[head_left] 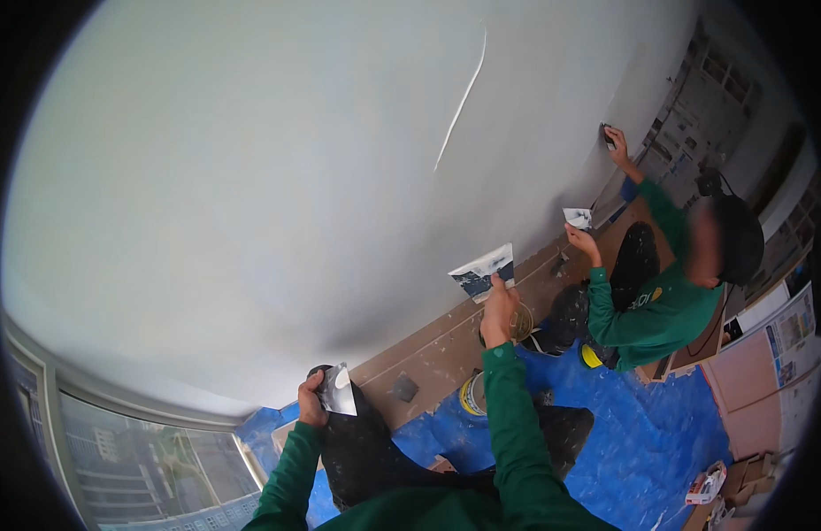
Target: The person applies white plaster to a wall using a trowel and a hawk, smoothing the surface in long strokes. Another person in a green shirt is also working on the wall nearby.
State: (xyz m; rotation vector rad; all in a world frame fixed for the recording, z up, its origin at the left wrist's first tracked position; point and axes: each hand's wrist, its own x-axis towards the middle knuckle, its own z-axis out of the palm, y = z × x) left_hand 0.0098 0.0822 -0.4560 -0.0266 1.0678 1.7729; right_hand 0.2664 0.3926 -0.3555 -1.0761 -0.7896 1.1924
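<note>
My left hand (312, 403) is closed on a small putty knife (341, 391) with a shiny, bare-looking blade, held low beside my dark-trousered knee. Farther forward and to the right, my right hand (499, 311) grips a wider filling knife (487, 268). White filler lies along that blade's edge and in patches over its dark part. Behind both tools rises a pale grey wall (251, 177). A thin, curved white line (464, 102) runs down its upper part. Whether the wide blade touches the wall, I cannot tell.
At right a co-worker in a green top (663, 314) crouches, one hand against the wall and the other holding a filler-coated blade (577, 218). A bucket (472, 395) stands on blue sheeting (640, 425). Brown covering (446, 358) follows the wall's foot; a window (145, 460) is at lower left.
</note>
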